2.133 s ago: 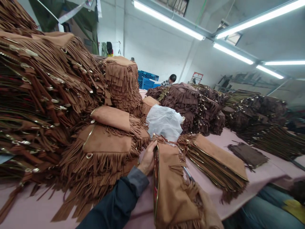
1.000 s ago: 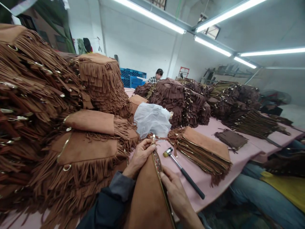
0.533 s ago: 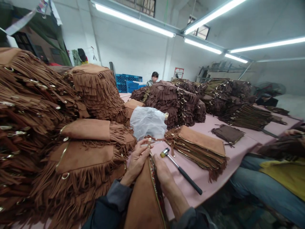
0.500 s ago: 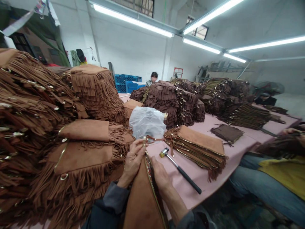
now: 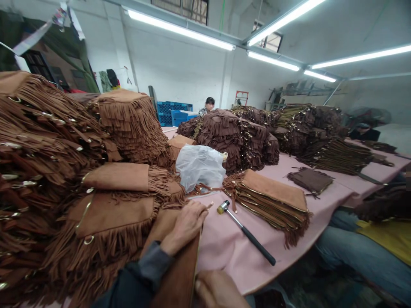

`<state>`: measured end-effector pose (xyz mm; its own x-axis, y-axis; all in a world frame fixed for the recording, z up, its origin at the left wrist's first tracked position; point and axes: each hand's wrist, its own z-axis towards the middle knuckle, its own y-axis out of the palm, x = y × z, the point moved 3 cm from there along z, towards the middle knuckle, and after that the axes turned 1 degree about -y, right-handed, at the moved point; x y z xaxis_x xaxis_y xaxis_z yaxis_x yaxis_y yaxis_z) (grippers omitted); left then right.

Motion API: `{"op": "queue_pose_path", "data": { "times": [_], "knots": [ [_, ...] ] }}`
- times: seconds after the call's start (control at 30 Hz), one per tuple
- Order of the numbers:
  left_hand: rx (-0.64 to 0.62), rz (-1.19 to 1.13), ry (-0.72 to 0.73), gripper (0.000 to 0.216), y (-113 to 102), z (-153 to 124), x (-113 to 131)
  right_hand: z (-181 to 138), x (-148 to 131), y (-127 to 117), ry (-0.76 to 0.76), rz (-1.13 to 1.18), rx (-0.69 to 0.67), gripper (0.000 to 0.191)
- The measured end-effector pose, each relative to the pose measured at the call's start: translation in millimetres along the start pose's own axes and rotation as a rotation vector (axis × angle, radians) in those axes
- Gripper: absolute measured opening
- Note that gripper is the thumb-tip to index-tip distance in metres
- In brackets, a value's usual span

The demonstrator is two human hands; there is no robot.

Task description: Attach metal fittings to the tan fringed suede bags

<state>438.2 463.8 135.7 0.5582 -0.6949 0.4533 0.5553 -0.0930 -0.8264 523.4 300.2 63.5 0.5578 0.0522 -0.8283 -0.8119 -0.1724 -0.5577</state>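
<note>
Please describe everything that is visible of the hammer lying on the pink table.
The hammer is small, with a brass-coloured cylindrical head with a pale face, a thin metal shank and a black grip. It lies flat on the pink table, head toward the far side, grip toward the near edge. Nothing holds it. The left hand, closed on a tan bag, is nearest its head but apart.

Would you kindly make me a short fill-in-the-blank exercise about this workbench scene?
1. The hammer lies on the ____ table.
2. Its handle is ____.
3. The left hand grips the tan bag, while the right hand shows at the ____ edge of the picture.
Missing words: pink; black; bottom.
</note>
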Motion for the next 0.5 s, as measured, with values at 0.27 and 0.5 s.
{"op": "queue_pose_path", "data": {
  "times": [0.27,0.5],
  "knots": [
    [-0.071,-0.670,-0.160,0.029,72,10,-35,106,45,-162,0.186,-0.448,0.441,0.031],
    [-0.065,-0.887,-0.301,0.023,67,9,-43,218,78,-173,0.311,-0.775,0.305,0.032]
  ]
}}
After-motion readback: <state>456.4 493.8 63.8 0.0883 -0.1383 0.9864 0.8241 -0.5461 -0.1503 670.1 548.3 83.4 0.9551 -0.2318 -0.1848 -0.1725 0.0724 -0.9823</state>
